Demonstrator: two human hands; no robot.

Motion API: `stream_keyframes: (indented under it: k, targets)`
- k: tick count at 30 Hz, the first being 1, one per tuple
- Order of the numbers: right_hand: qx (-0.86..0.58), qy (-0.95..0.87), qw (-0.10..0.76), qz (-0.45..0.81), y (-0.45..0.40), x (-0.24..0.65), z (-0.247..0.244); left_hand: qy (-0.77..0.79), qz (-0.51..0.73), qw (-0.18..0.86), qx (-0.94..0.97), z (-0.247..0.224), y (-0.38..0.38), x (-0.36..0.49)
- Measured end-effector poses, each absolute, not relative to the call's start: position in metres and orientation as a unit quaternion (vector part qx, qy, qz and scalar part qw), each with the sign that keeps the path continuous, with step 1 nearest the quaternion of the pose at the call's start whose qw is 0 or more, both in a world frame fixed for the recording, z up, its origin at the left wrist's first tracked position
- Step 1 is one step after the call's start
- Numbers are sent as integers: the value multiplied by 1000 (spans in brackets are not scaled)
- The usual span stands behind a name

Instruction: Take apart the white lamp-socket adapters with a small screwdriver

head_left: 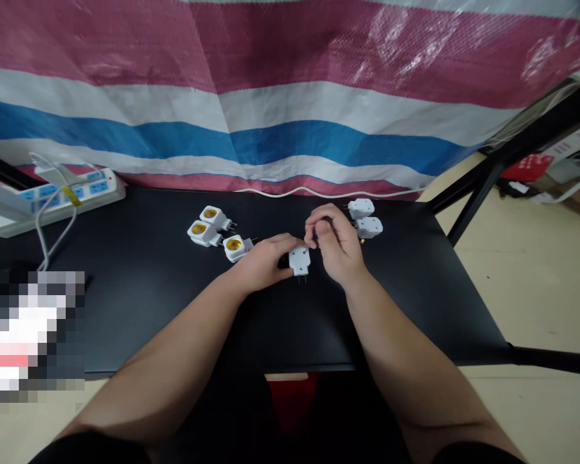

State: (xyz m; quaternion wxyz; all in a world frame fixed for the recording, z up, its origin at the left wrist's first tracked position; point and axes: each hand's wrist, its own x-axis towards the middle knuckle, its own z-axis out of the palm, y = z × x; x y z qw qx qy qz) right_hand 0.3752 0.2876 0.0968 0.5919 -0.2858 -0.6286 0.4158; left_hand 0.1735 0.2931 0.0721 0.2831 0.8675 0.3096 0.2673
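My left hand (265, 259) grips a white plug-in lamp socket (299, 263) near the middle of the table. Its back, with small holes, faces up and its two metal pins point toward me. Just to the right, my right hand (337, 248) is closed, thumb and fingers pinched together over the socket's far right corner. Whatever those fingers hold is hidden or too small to make out. By the left hand lies another lamp socket (234, 247), its gold-coloured opening up. Two more, a far socket (211, 214) and a near one (200, 232), sit beyond it, also opening up.
Two white sockets, one behind (361, 207) and one in front (369, 227), lie back up beyond my right hand. A power strip (94, 188) with cables stands at the left. A striped sheet (280, 103) hangs behind the black table (154, 309).
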Motion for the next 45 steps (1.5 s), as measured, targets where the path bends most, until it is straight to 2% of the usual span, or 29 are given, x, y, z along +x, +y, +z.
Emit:
stream_keyframes:
  k: [3,6,10,17,20,26,33,41,45]
  targets:
    - [-355,-669,586,287,284,381,99,304,271,292,866,72,293,173]
    - [-377,-646,613,254,283,382,100,296,274,299,865,72,293,173]
    - [-357,-584,634,360,288,382,98,294,278,300,864,72,294,173]
    - [-226,-573,505,604,294,391,101,294,275,316,859,70,293,175]
    - [-185,-535,488,664,291,385,106,294,267,321,860,71,291,178]
    - [-186,-502,557,635,289,374,110,305,263,326,855,73,288,181]
    - [-211,-517,536,633,292,379,110,295,270,327,856,70,290,179]
    - [-178,-506,578,615,291,374,108,294,274,335,852,72,290,180]
    - [-204,-519,558,614,291,379,110,295,271,334,853,73,290,180]
